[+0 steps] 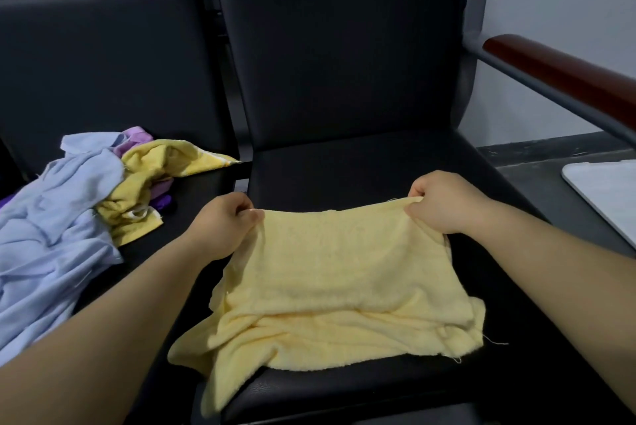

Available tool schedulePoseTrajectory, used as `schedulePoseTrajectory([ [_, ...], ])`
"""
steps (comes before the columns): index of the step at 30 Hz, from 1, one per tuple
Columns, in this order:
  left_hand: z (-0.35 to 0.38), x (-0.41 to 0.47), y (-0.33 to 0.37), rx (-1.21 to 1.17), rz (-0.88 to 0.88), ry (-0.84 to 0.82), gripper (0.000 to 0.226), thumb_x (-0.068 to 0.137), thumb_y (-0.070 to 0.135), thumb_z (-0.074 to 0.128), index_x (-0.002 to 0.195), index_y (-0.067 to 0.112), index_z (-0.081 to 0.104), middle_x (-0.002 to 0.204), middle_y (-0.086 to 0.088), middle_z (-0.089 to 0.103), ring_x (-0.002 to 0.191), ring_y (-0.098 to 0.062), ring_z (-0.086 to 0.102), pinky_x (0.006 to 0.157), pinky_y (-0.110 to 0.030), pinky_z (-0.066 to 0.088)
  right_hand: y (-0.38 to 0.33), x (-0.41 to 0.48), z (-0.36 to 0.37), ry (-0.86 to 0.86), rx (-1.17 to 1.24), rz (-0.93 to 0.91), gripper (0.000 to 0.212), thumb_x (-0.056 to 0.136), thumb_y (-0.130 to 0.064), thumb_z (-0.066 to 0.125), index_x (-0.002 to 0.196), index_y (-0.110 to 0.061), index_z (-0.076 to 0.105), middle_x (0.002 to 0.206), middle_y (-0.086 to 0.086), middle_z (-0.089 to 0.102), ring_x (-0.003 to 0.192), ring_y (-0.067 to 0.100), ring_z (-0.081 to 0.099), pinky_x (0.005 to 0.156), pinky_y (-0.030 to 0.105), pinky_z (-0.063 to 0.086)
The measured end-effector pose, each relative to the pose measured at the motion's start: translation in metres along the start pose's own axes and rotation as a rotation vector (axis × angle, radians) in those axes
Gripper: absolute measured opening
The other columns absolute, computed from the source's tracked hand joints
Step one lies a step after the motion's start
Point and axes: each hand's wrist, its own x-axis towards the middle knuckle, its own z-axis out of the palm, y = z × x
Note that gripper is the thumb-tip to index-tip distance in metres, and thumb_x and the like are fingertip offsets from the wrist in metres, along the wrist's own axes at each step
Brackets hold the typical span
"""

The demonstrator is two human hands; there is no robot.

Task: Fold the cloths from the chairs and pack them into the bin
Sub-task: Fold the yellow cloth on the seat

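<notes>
A pale yellow cloth (337, 273) lies spread over the seat of the right black chair (344, 166), its near part rumpled and hanging over the front edge. My left hand (223, 225) pinches the cloth's far left corner. My right hand (444, 201) pinches its far right corner, and the far edge is stretched between the two, lifted a little off the seat. On the left chair (192, 190) sits a heap of cloths: a light blue one (51, 235), a darker yellow one (151, 176) and a purple one (137, 137) partly buried.
A red-brown wooden armrest (564, 70) on a grey metal bar runs along the right. A white rounded object's corner (605, 194) shows at the right edge above a dark floor. Chair backrests rise behind both seats.
</notes>
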Motion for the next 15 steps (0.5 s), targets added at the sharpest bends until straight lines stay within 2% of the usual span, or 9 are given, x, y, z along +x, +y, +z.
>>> schedulePoseTrajectory([
  [5,0.005,0.01,-0.005,0.059,-0.013,0.0,0.02,0.101,0.035,0.056,0.091,0.018,0.062,0.083,-0.004,0.065,0.076,-0.02,0.061,0.061,-0.032,0.044,0.002,0.009,-0.001,-0.073,-0.083,-0.012,0.019,0.095,-0.015,0.052,0.092,-0.027,0.067,0.097,-0.003,0.068,0.087,0.018,0.066,0.079,0.037,0.061],
  [12,0.01,0.018,-0.006,0.129,-0.003,-0.015,0.016,0.1,0.036,0.058,0.093,0.022,0.062,0.085,-0.001,0.065,0.078,-0.019,0.061,0.07,-0.038,0.051,-0.004,0.016,-0.001,-0.138,-0.149,0.005,0.018,0.093,-0.011,0.051,0.095,-0.021,0.066,0.098,0.003,0.067,0.091,0.025,0.068,0.072,0.033,0.055],
  [15,0.008,0.022,-0.005,0.139,-0.004,-0.047,0.011,0.098,0.035,0.061,0.096,0.024,0.061,0.088,0.002,0.065,0.08,-0.014,0.06,0.067,-0.031,0.048,-0.006,0.016,0.0,-0.128,-0.148,0.012,0.015,0.094,-0.013,0.053,0.095,-0.021,0.066,0.098,0.002,0.068,0.091,0.022,0.067,0.077,0.035,0.057],
])
